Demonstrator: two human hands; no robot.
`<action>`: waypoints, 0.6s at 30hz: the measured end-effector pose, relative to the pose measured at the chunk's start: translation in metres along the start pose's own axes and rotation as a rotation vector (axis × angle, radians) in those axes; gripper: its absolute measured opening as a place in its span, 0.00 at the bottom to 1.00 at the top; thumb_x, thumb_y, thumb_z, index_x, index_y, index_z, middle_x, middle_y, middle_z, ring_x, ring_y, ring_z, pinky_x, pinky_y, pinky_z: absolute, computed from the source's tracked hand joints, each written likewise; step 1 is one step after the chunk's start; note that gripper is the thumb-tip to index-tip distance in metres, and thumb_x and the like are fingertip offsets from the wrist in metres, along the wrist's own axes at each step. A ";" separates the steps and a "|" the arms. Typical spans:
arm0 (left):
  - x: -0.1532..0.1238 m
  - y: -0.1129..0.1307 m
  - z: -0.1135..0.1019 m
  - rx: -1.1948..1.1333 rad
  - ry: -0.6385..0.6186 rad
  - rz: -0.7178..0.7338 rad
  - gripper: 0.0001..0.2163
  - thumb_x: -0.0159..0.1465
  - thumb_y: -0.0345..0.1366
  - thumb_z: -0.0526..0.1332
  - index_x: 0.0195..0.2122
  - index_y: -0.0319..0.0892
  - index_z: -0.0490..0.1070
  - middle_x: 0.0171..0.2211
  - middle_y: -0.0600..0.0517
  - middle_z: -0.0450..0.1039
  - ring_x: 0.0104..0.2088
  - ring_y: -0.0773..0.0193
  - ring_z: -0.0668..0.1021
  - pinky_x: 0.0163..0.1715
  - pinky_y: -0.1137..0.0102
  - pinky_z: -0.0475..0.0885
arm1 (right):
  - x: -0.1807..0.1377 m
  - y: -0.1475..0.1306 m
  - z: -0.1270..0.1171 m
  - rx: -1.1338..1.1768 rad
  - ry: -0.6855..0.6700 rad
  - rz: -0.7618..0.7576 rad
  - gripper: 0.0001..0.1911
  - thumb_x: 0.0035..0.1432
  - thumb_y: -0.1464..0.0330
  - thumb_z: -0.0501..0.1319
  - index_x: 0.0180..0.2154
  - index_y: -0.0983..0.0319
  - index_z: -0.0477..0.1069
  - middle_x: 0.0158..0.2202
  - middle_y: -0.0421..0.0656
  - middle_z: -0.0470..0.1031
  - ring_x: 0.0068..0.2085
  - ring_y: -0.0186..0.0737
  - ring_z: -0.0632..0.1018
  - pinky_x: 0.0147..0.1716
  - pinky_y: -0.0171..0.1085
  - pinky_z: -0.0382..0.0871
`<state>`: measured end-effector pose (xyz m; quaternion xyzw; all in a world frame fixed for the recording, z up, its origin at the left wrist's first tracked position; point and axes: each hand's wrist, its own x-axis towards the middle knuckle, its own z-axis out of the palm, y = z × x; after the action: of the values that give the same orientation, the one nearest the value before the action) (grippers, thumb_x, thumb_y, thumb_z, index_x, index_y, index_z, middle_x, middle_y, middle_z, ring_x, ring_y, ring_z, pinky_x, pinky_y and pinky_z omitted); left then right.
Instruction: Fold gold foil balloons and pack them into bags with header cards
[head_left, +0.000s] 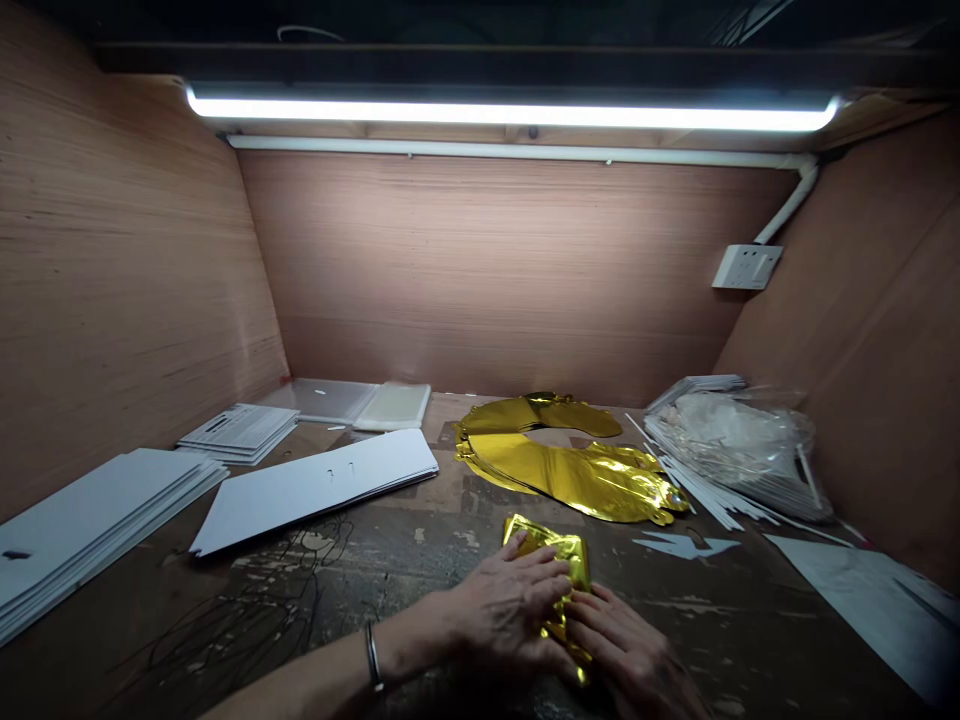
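Observation:
A small folded piece of gold foil lies on the worn wooden worktop near the front middle. My left hand, with a bracelet on the wrist, presses down on its left part with fingers stretched flat. From the right, the flat fingers of my right hand press on the foil's lower right part. Behind them lies a pile of flat gold foil shapes.
Stacks of white card sheets lie at the left, more at the far left, clear bags at the back. A heap of clear plastic with white straws sits at the right. Plywood walls enclose the bench.

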<state>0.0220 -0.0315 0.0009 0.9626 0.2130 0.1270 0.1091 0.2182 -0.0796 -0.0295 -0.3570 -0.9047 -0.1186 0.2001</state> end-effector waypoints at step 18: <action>-0.016 -0.028 0.004 -0.528 0.054 -0.184 0.16 0.59 0.38 0.52 0.49 0.45 0.60 0.47 0.52 0.63 0.49 0.61 0.62 0.51 0.62 0.52 | 0.011 -0.004 0.006 0.448 0.099 0.886 0.11 0.52 0.66 0.51 0.31 0.57 0.71 0.26 0.41 0.73 0.31 0.41 0.73 0.35 0.41 0.65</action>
<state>-0.0014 -0.0139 -0.0140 0.8738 0.2619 0.1934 0.3612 0.2063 -0.0734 -0.0305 -0.6490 -0.6589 0.1585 0.3456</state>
